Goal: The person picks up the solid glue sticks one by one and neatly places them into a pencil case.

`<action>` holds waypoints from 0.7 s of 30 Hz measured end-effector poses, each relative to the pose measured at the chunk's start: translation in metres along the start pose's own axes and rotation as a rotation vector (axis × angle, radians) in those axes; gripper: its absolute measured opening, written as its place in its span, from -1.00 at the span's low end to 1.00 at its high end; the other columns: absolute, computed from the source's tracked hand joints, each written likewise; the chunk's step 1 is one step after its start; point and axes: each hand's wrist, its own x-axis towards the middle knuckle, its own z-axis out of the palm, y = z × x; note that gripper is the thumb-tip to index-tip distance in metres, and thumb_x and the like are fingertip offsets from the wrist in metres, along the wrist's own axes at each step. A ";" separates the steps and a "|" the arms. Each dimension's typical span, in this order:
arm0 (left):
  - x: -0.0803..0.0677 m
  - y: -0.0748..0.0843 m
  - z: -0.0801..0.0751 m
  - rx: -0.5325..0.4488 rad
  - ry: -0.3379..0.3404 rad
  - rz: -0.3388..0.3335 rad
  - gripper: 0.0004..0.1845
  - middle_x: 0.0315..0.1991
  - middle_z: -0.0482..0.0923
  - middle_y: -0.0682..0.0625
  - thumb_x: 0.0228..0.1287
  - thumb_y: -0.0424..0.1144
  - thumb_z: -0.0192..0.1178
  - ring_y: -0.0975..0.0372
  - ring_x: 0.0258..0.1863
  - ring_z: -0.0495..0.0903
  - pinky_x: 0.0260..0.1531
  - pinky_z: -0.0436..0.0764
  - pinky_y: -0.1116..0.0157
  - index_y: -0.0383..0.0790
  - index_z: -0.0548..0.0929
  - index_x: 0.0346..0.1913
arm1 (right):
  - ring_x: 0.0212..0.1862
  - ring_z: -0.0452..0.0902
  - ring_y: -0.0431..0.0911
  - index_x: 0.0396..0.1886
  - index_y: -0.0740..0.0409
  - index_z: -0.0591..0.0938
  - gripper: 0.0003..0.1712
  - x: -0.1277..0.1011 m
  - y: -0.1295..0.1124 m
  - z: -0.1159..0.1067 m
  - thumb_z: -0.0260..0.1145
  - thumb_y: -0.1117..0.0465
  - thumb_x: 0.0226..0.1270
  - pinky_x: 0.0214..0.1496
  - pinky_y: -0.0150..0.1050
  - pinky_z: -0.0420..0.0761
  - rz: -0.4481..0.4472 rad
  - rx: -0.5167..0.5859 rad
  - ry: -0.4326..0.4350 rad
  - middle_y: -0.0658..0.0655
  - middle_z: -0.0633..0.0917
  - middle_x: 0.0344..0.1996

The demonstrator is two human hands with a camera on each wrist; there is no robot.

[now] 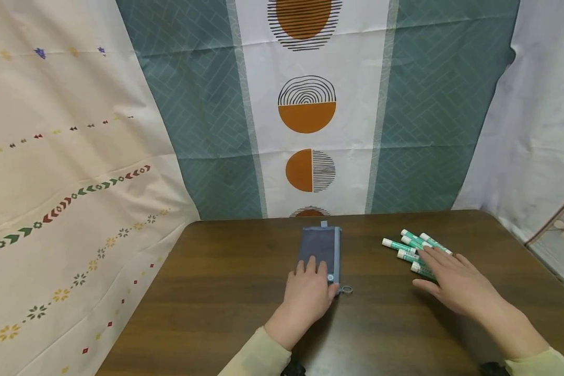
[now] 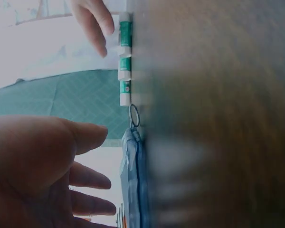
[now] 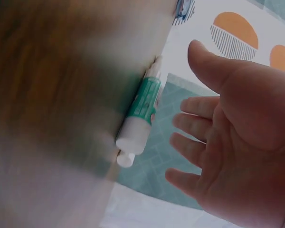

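Note:
A blue-grey zip pouch (image 1: 320, 247) lies flat in the middle of the brown table (image 1: 225, 292), with its zipper ring (image 1: 347, 289) at the near end. My left hand (image 1: 309, 292) is spread over the pouch's near end, fingers straight. In the left wrist view the left hand (image 2: 52, 166) shows a small gap to the pouch (image 2: 132, 185). Several green-and-white markers (image 1: 411, 246) lie in a loose bunch to the right. My right hand (image 1: 451, 279) hovers over their near side, fingers straight and spread. The right wrist view shows the right hand (image 3: 237, 133) apart from a marker (image 3: 143, 111).
Patterned cloth hangs behind the table (image 1: 310, 115) and on both sides (image 1: 66, 183). The table's far edge runs just behind the pouch. Bare wood lies to the left of the pouch and along the near edge.

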 end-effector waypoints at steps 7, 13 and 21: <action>0.005 0.007 0.008 -0.011 -0.030 -0.025 -0.28 0.51 0.51 -0.26 0.63 0.25 0.21 -0.22 0.43 0.54 0.20 0.65 -0.22 -0.20 0.56 0.55 | 0.56 0.30 0.45 0.54 0.44 0.46 -0.10 -0.005 0.011 0.001 0.48 -0.13 0.53 0.47 0.54 0.23 0.003 -0.021 0.013 0.52 0.41 0.55; 0.011 0.009 0.011 -0.027 -0.035 -0.035 -0.27 0.52 0.50 -0.27 0.62 0.25 0.21 -0.24 0.43 0.54 0.18 0.65 -0.25 -0.22 0.55 0.56 | 0.54 0.32 0.47 0.48 0.45 0.50 -0.17 -0.009 0.022 0.002 0.51 -0.04 0.50 0.44 0.57 0.26 0.027 -0.024 0.005 0.54 0.42 0.53; 0.018 0.008 0.012 -0.063 -0.092 -0.083 -0.22 0.59 0.41 -0.28 0.62 0.30 0.18 -0.26 0.52 0.45 0.27 0.57 -0.31 -0.20 0.51 0.60 | 0.47 0.35 0.54 0.34 0.43 0.57 -0.33 -0.013 0.033 -0.001 0.51 0.04 0.50 0.40 0.56 0.32 0.049 -0.006 -0.003 0.65 0.42 0.46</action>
